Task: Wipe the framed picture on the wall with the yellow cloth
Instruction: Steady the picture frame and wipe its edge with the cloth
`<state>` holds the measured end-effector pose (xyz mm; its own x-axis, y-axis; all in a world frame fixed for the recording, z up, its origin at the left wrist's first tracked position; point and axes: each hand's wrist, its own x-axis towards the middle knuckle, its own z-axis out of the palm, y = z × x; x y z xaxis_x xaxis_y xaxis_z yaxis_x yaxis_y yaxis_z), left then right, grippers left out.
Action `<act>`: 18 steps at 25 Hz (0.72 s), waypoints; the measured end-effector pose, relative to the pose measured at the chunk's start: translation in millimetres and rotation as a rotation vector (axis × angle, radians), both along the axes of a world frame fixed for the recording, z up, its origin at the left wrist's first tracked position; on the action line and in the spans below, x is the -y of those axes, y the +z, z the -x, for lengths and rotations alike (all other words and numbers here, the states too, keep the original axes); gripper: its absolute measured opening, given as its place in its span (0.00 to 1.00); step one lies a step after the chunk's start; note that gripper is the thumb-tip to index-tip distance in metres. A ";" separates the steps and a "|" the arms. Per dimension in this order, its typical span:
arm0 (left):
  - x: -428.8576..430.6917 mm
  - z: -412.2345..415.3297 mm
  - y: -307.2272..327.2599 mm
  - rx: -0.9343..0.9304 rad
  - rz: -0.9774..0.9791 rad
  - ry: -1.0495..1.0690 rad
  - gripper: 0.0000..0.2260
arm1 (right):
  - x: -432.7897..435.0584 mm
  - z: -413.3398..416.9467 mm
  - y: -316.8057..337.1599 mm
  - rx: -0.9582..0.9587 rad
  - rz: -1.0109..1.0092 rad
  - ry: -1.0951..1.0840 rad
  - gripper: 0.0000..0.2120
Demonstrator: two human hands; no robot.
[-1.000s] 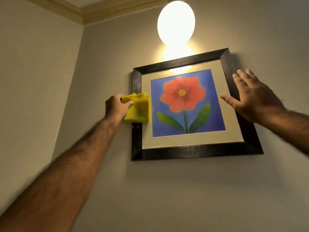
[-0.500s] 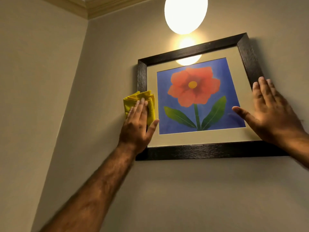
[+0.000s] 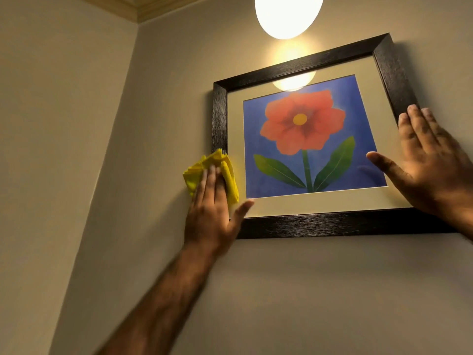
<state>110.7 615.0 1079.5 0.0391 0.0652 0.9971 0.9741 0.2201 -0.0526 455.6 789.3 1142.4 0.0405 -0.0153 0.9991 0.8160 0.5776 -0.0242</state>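
Two hands up against one picture. At far left, plain beige wall [image 3: 64,149] meeting a second wall at a corner, ceiling moulding [image 3: 133,8] in the upper left of the frame. Left of centre, left hand [image 3: 212,208] spread flat, fingers extended, pressing a bunched yellow cloth [image 3: 217,170] onto the lower left rail of the dark wooden frame; thumb splayed right onto the cream mat. Not a closed grip, more a palm pin. Cloth overlapping both the frame's left edge and the wall beside it.

Centre to right, framed picture [image 3: 320,224] hanging on the facing wall: red flower with green leaves on blue, cream mat, black frame, roughly square, appearing tilted in this wide view. Glazing reflecting the glowing globe lamp [image 3: 289,14] at top centre.

Right of centre, right hand [image 3: 432,170] open and flat, fingers up along the right rail, thumb lying on the mat near the blue print's lower right corner, holding nothing, apparently steadying.

Key relation: nearly all unwiped surface lying to the right of and above the cloth, so likely sweep rightward across the glass or up the left rail. Left hand clearly the working one, already touching. Risk, as a judgement: sideways pressure swinging the frame on its hanger, hence the bracing hand.

Room: dim, warm-lit, bare painted walls, nothing else in view.
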 end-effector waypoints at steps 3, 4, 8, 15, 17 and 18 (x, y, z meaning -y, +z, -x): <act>3.6 -0.6 90.7 0.066 0.031 0.007 0.48 | 3.7 0.4 -2.2 0.000 -0.003 -0.005 0.52; 6.0 -0.6 118.9 0.089 0.049 0.016 0.49 | 4.6 0.1 -2.4 -0.001 -0.004 -0.007 0.52; 13.2 7.2 158.4 0.089 0.097 0.042 0.50 | 8.4 0.0 -2.6 0.003 -0.011 -0.009 0.53; 15.2 19.1 18.6 -0.047 0.119 0.123 0.48 | 6.0 0.3 -2.8 -0.003 -0.008 -0.016 0.53; 16.6 19.2 -25.9 -0.062 0.141 0.166 0.48 | 5.3 0.5 -2.0 0.000 -0.001 -0.018 0.52; 16.8 19.3 -44.9 -0.065 0.156 0.179 0.47 | 5.0 0.8 -2.4 -0.001 0.002 -0.018 0.52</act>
